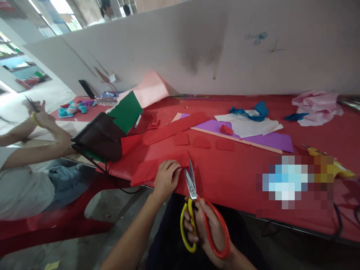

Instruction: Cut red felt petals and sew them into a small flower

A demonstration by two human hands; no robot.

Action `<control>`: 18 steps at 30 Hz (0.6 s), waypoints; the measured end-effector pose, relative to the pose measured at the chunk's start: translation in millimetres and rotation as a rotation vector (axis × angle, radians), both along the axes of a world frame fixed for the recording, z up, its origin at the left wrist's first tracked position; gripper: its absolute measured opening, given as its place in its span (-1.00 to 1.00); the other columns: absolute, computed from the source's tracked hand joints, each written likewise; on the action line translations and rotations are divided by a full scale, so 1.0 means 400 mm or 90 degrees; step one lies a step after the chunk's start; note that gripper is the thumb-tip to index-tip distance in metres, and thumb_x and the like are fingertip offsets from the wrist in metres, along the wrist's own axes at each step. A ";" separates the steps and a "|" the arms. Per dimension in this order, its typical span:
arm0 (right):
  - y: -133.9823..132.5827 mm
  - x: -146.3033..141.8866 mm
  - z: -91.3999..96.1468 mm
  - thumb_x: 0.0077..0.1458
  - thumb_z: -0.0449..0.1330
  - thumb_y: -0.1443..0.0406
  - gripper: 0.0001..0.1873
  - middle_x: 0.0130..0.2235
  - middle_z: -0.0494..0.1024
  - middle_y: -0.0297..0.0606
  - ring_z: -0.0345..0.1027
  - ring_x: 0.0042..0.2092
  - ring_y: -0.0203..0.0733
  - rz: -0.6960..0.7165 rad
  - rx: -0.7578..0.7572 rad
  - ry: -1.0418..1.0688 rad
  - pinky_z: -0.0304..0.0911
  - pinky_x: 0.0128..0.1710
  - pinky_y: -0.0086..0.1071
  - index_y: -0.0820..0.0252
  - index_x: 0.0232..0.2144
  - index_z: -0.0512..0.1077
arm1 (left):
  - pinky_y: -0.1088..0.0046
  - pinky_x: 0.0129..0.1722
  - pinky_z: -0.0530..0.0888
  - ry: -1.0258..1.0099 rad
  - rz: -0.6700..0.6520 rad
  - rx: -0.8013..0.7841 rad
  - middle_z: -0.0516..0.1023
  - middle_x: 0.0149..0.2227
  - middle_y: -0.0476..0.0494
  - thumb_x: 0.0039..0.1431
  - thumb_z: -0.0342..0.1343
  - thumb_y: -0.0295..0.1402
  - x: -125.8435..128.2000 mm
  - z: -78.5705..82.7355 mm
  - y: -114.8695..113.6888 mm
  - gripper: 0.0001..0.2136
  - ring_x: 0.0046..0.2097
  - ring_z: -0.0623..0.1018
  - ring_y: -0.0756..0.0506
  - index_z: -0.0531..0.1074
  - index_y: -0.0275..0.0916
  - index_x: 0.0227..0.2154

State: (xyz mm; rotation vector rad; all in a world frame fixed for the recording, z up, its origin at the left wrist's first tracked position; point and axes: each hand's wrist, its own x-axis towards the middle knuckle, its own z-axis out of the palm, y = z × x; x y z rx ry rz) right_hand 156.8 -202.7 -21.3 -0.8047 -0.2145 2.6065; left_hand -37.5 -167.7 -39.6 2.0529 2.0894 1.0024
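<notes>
My right hand [204,225] grips a pair of scissors [192,189] with one yellow and one red handle. Their blades are parted and point away from me, at the end of a piece of red fabric [146,168]. My left hand [168,176] pinches that fabric near its right end, just left of the blades. Cut red pieces [201,142] lie in a row beyond, a few with rounded tops. Behind them a long red strip [177,128] rests partly over purple sheet material [270,141].
A brown bag [98,137] and a green board [127,111] stand to the left. White cloth [244,125] with blue scraps lies behind. Pink cloth [319,108] and a yellow-handled tool [313,150] are at right. A co-worker's hand [43,118] holds scissors at far left.
</notes>
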 end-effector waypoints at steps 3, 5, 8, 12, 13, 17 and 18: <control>0.000 0.017 -0.001 0.08 0.12 -0.01 -0.60 -0.45 0.31 -0.37 0.13 -0.50 -0.36 0.016 -0.001 -0.007 -0.14 -0.60 -0.50 0.10 -0.16 0.26 | 0.25 -0.09 0.37 0.001 0.006 -0.004 0.50 -0.19 -0.16 0.20 -0.03 -0.40 0.002 0.002 0.000 -0.89 -0.12 0.43 -0.14 0.40 -0.18 -0.27; 0.001 0.032 -0.004 0.08 0.11 -0.02 -0.59 -0.45 0.32 -0.35 0.13 -0.51 -0.35 0.018 0.001 -0.009 -0.16 -0.61 -0.50 0.11 -0.15 0.26 | 0.25 -0.08 0.37 0.002 0.005 -0.005 0.50 -0.18 -0.16 0.20 -0.02 -0.40 0.003 0.004 0.001 -0.89 -0.12 0.43 -0.14 0.40 -0.18 -0.27; 0.006 0.041 -0.005 0.09 0.10 -0.01 -0.60 -0.44 0.33 -0.34 0.14 -0.50 -0.35 0.009 0.004 -0.016 -0.15 -0.61 -0.50 0.12 -0.14 0.27 | 0.25 -0.08 0.38 0.013 -0.001 -0.006 0.51 -0.18 -0.16 0.20 -0.02 -0.41 0.004 0.005 0.001 -0.88 -0.12 0.44 -0.14 0.40 -0.18 -0.26; 0.012 0.017 0.007 0.10 0.09 -0.02 -0.58 -0.44 0.32 -0.35 0.14 -0.50 -0.36 0.011 0.005 -0.029 -0.12 -0.59 -0.51 0.12 -0.13 0.27 | 0.25 -0.09 0.38 0.031 -0.007 -0.007 0.51 -0.18 -0.17 0.20 -0.03 -0.42 0.003 0.003 0.002 -0.88 -0.12 0.44 -0.13 0.41 -0.19 -0.27; 0.013 0.008 0.011 0.10 0.09 -0.03 -0.58 -0.45 0.32 -0.36 0.14 -0.50 -0.36 0.009 0.003 -0.030 -0.12 -0.59 -0.51 0.12 -0.15 0.27 | 0.25 -0.09 0.38 0.034 -0.008 -0.007 0.51 -0.19 -0.16 0.20 -0.03 -0.42 0.002 0.001 0.002 -0.88 -0.12 0.44 -0.13 0.41 -0.19 -0.28; 0.017 -0.007 0.023 0.07 0.11 -0.05 -0.61 -0.45 0.30 -0.39 0.12 -0.52 -0.39 -0.025 -0.011 -0.028 -0.11 -0.60 -0.51 0.14 -0.31 0.26 | 0.25 -0.10 0.40 0.040 -0.004 -0.009 0.51 -0.20 -0.16 0.21 -0.03 -0.41 0.001 -0.003 0.001 -0.87 -0.14 0.46 -0.13 0.42 -0.19 -0.28; 0.020 -0.003 0.024 0.08 0.10 -0.05 -0.62 -0.45 0.30 -0.39 0.11 -0.53 -0.39 -0.037 -0.008 -0.025 -0.11 -0.60 -0.51 0.15 -0.35 0.25 | 0.24 -0.10 0.40 0.044 -0.003 -0.012 0.51 -0.19 -0.16 0.21 -0.04 -0.40 0.000 -0.003 0.000 -0.86 -0.13 0.46 -0.13 0.42 -0.19 -0.27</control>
